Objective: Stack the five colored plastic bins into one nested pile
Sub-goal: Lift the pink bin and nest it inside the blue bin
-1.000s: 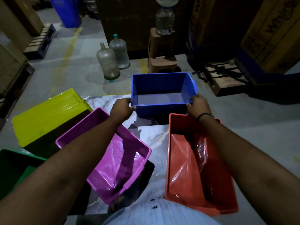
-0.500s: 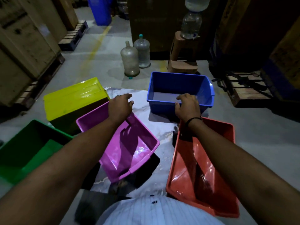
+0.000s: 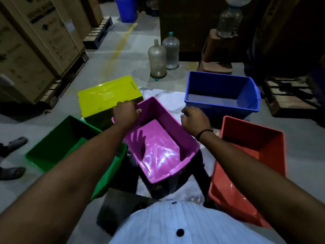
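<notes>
stacked: zero, all five bins sit separate
left hand (image 3: 126,112): curled over magenta rectangular plastic bin (image 3: 159,148) rim
right hand (image 3: 194,120): half-closed beside rim, holding nothing

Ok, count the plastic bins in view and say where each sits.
5. Yellow bin upside down, far left; green bin near left; pink bin centre, between the hands; blue bin far right; red bin near right.
</notes>
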Demonstrator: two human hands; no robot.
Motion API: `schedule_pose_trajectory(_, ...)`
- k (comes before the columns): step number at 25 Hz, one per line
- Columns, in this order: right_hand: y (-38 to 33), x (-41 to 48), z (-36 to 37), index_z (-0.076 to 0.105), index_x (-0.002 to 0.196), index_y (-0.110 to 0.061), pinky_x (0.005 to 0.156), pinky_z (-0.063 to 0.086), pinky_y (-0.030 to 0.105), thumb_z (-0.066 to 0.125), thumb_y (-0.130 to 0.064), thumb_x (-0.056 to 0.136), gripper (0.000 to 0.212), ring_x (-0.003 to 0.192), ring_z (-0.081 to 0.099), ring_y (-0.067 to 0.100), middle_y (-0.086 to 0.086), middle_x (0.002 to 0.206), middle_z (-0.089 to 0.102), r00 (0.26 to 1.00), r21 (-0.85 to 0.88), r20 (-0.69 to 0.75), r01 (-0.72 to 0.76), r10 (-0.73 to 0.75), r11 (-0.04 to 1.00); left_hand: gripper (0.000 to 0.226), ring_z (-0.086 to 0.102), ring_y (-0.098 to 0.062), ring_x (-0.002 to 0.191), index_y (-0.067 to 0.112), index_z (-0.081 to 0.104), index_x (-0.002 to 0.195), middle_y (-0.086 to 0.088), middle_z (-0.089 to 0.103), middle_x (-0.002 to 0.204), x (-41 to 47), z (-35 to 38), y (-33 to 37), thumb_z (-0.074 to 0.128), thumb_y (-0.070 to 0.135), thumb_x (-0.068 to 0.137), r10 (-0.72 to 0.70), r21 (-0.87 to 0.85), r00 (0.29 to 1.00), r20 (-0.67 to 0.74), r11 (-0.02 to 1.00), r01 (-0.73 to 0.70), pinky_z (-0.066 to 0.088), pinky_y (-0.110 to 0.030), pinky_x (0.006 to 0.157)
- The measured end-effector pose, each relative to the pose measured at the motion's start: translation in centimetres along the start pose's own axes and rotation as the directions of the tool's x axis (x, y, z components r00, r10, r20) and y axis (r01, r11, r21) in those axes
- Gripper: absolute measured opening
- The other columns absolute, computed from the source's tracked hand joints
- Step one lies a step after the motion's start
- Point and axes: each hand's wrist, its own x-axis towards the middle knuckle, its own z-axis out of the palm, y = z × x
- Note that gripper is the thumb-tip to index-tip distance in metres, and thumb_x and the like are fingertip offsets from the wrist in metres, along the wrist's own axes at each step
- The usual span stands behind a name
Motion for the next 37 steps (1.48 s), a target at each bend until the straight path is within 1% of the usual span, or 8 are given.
schedule_pose_trajectory(5, -2.7, -1.8, 2.2, 0.071, 0.106, -0.015, 0.076, 0.052, 0.037, 0.057, -0.028, 0.089, 0.025, 0.096, 0.065, 0.033, 0.009, 0.100, 0.072, 0.998, -0.081, 0.034, -0.040, 0.043, 0.996, 0.030, 0.066, -0.042, 0.109, 0.018, 0.068, 0.121, -0.020, 0.071, 0.116, 1.5, 1.1, -3.5, 0.054, 0.031, 0.097, 0.058, -0.060, 0.989, 0.138, 0.997, -0.050, 0.053, -0.046, 0.088)
schedule_pose_trajectory(11, -3.8, -3.7, 3.5, 0.064, 0.117, -0.016, 0.087, 0.046, 0.042, 0.059, -0.030, 0.087, 0.033, 0.102, 0.059, 0.035, 0.010, 0.109, 0.069, 0.993, -0.270, 0.001, -0.110, 0.114, 0.957, 0.030, 0.067, -0.047, 0.105, 0.014, 0.055, 0.128, -0.022, 0.068, 0.114, 2.0, 2.5, -5.1, 0.044, 0.023, 0.101, 0.206, -0.079, 0.958, 0.201, 0.978, -0.194, 0.054, -0.051, 0.084)
schedule_pose_trajectory(16, -3.9, -6.0, 4.2, 0.064, 0.120, -0.020, 0.097, 0.038, 0.047, 0.060, -0.032, 0.085, 0.037, 0.116, 0.054, 0.037, 0.011, 0.120, 0.066, 0.931, -0.248, -0.070, -0.364, 0.358, 0.898, 0.034, 0.067, -0.049, 0.104, 0.009, 0.048, 0.134, -0.025, 0.067, 0.114, 2.1, 3.7, -6.7, 0.043, 0.017, 0.101, 0.260, -0.020, 0.940, 0.222, 0.965, -0.262, 0.054, -0.052, 0.083)
schedule_pose_trajectory(19, -3.1, -8.1, 4.6, 0.058, 0.129, -0.015, 0.102, 0.041, 0.050, 0.062, -0.030, 0.084, 0.048, 0.121, 0.051, 0.041, 0.017, 0.128, 0.060, 0.860, -0.095, -0.110, -0.508, 0.499, 0.856, 0.030, 0.066, -0.050, 0.106, 0.004, 0.049, 0.127, -0.026, 0.066, 0.114, 1.9, 3.6, -7.0, 0.043, 0.016, 0.100, 0.246, -0.022, 0.947, 0.207, 0.969, -0.247, 0.052, -0.052, 0.084)
schedule_pose_trajectory(23, -4.0, -10.7, 4.9, 0.032, 0.149, 0.002, 0.107, 0.037, 0.041, 0.069, -0.024, 0.088, 0.076, 0.132, 0.043, 0.045, 0.029, 0.149, 0.031, 0.751, 0.245, -0.194, -0.586, 0.631, 0.773, 0.025, 0.063, -0.049, 0.111, 0.004, 0.050, 0.121, -0.027, 0.064, 0.119, 1.3, 3.5, -6.1, 0.043, 0.017, 0.100, 0.202, -0.108, 0.954, 0.220, 0.977, -0.182, 0.050, -0.051, 0.090)
schedule_pose_trajectory(27, -5.2, -11.3, 4.4, 0.037, 0.141, 0.003, 0.093, 0.043, 0.036, 0.071, -0.024, 0.088, 0.068, 0.115, 0.053, 0.045, 0.026, 0.139, 0.032, 0.642, 0.350, -0.199, -0.659, 0.740, 0.666, 0.029, 0.062, -0.048, 0.114, 0.006, 0.052, 0.121, -0.027, 0.063, 0.123, 0.8, 3.4, -5.3, 0.039, 0.025, 0.103, 0.140, -0.181, 0.961, 0.238, 0.979, -0.098, 0.048, -0.051, 0.092)
schedule_pose_trajectory(33, -4.2, -9.9, 1.6, 0.060, 0.120, -0.005, 0.086, 0.038, 0.026, 0.072, -0.024, 0.084, 0.043, 0.107, 0.055, 0.032, 0.022, 0.127, 0.046, 0.653, 0.459, -0.248, -0.571, 0.716, 0.680, 0.039, 0.061, -0.046, 0.116, 0.011, 0.064, 0.126, -0.024, 0.065, 0.127, 2.3, 3.1, -5.6, 0.041, 0.032, 0.102, 0.117, -0.312, 0.951, 0.288, 0.950, -0.022, 0.048, -0.047, 0.096)
schedule_pose_trajectory(37, -4.9, -8.5, -2.0, 0.066, 0.115, -0.006, 0.078, 0.031, 0.012, 0.074, -0.022, 0.083, 0.036, 0.076, 0.035, -0.003, 0.020, 0.117, 0.053, 0.682, 0.500, -0.374, -0.422, 0.628, 0.756, 0.041, 0.068, -0.041, 0.106, 0.010, 0.072, 0.121, -0.022, 0.072, 0.117, 3.3, 3.0, -5.8, 0.046, 0.031, 0.098, 0.078, -0.466, 0.938, 0.337, 0.880, 0.094, 0.054, -0.042, 0.092)
